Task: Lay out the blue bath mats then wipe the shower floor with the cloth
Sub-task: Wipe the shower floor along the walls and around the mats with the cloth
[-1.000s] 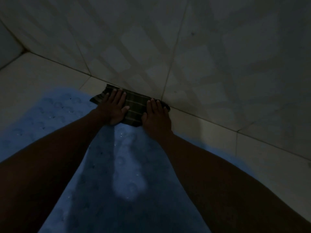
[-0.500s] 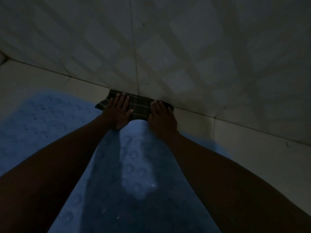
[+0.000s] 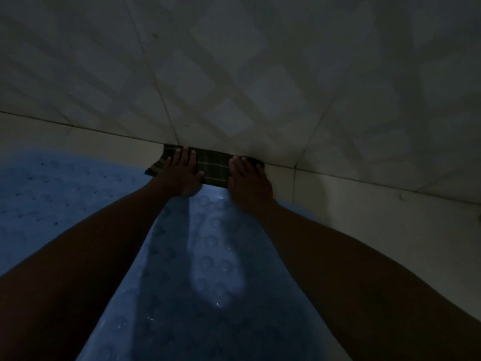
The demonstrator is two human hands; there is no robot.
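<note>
A: Take the cloth (image 3: 212,165) as the marker. What lies left of it?

B: A blue bath mat (image 3: 52,199), flat on the pale floor tile (image 3: 78,138), studded with round suction cups. It runs on under both forearms and down toward the camera. Whether this is one mat or two meeting under the arms I cannot tell in this dim light.

A: And the cloth itself?

B: Dark, with a thin pale check, folded into a strip. Its far edge sits against the foot of the tiled wall (image 3: 234,74); its near edge touches the mat's far end.

A: Hands?

B: The left hand (image 3: 179,171) lies palm down on the cloth's left part, fingers spread flat, not curled around anything. The right hand (image 3: 247,178) presses the cloth's right end the same way, fingers straight and close together, tips near the wall.

A: Right of the cloth?

B: Bare floor tile up to the wall.

A: Any containers?

B: I see none.
</note>
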